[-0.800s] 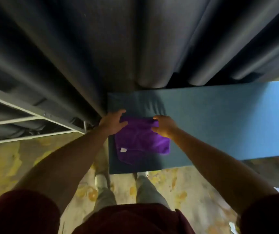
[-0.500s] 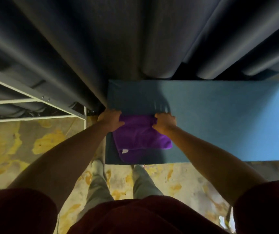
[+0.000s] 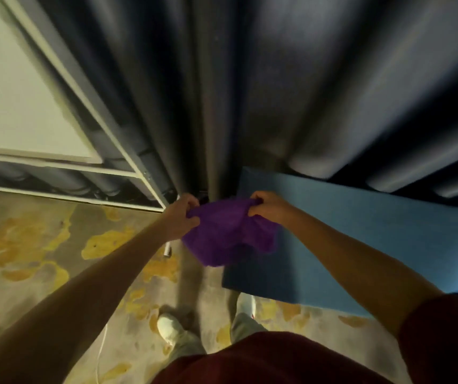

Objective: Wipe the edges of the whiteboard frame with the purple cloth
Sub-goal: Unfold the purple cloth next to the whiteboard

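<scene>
Purple cloth is held up in the middle of the frame, bunched and sagging between both hands, lifted clear of the blue table at centre right. Its upper left corner is pinched shut by the left hand, fingers curled tight over the fabric. Same deal on the other side: the upper right corner is gripped closed by the right hand. The cloth's lower part hangs loose and overlaps the table's left edge in the picture; whether it touches there can't be told, it's all a bit blurry.

Whiteboard is seen in the upper left of the frame, pale surface inside a light frame, with stand bars running below it. It's well apart from the cloth. Dark curtain folds fill the top and centre. Patterned grey and yellow carpet is spread across the lower left, and pale shoes are visible at the bottom centre under a dark red shirt.
</scene>
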